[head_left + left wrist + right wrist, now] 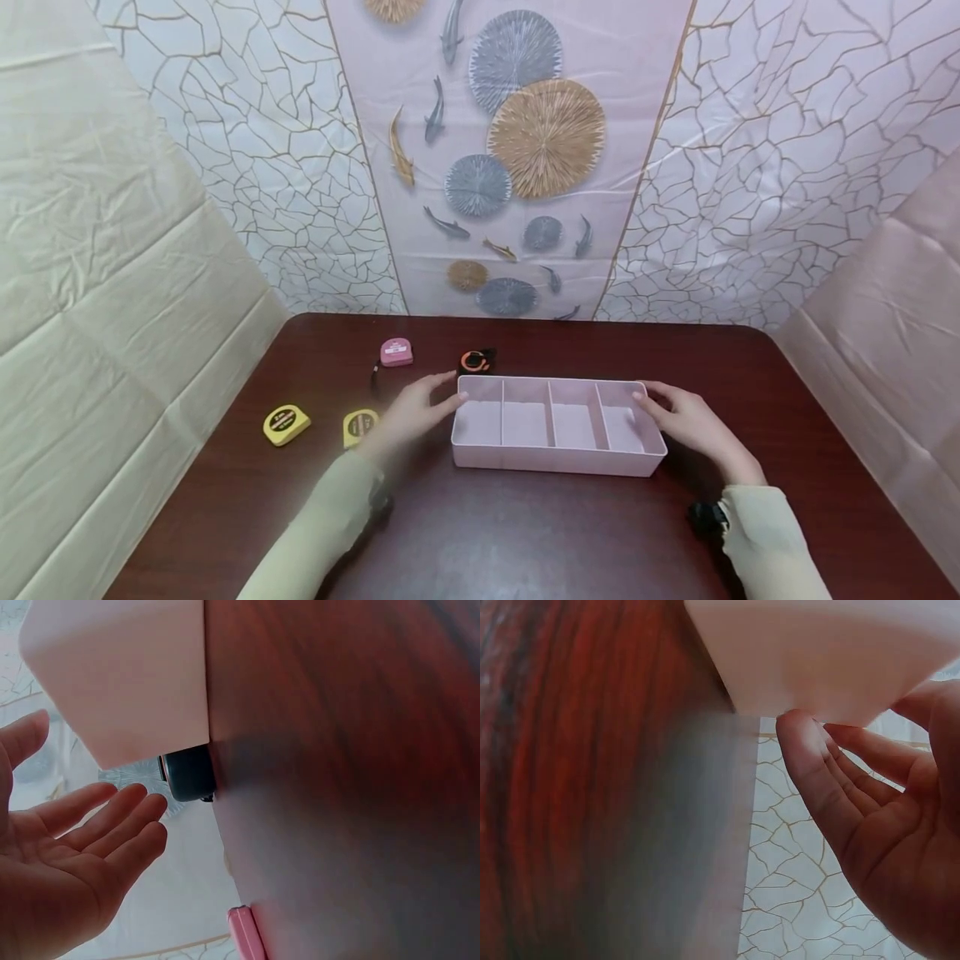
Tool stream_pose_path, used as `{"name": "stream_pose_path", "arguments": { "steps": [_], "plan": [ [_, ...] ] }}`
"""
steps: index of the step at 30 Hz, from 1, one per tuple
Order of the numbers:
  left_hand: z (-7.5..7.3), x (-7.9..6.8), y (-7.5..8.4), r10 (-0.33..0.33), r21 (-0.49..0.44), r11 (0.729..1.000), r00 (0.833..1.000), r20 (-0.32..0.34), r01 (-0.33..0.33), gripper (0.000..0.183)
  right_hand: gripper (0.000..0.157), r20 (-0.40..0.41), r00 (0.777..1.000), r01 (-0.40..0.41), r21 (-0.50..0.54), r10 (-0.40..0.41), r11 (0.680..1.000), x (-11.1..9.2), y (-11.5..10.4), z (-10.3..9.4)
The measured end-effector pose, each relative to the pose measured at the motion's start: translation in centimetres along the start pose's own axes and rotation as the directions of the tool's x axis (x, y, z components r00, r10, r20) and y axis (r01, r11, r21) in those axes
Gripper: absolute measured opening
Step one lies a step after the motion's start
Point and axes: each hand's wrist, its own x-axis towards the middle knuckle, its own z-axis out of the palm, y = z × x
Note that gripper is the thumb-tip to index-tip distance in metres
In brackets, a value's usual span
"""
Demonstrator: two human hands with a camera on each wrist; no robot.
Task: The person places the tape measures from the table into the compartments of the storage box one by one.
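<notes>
While the pink tray (551, 458) stood on the dark table (525, 533), right of centre with its four compartments facing up, a hand attended each end. At its right end, the right hand (690, 425) held the wall, thumb over the rim and fingers against the outside. At the far left corner, the left hand (408, 421) had its fingers spread and loosely bent, gripping nothing; whether its thumb touched the rim could not be told. Just beyond that corner sat a black-and-orange tape measure (474, 361); a pink tape measure (396, 352) lay farther left, and two yellow tape measures (285, 425) lay nearer on the left. The step in hand looked like positioning the tray. A further shift would call for the left fingers to close on its wall, or the right ones to let go if its place was right.
</notes>
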Motion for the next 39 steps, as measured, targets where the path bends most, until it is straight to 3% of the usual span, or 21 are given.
{"name": "stream_pose_path", "arguments": {
  "steps": [15,24,39],
  "plan": [
    [0.0,-0.3,0.0,0.01,-0.02,1.0,0.999,0.047,-0.009,0.059,0.046,-0.037,0.998,0.046,-0.016,-0.047,0.999,-0.2,0.1,0.4],
    [-0.1,-0.5,0.0,-0.024,-0.035,0.999,0.997,0.08,0.027,0.058,0.053,0.022,0.999,0.029,-0.044,-0.028,0.999,-0.5,-0.2,0.5],
    [-0.3,-0.7,-0.4,-0.009,-0.119,0.993,0.995,0.098,0.02,0.054,0.055,0.036,0.999,0.008,-0.047,-0.006,0.999,-0.7,-0.4,1.2]
  ]
}}
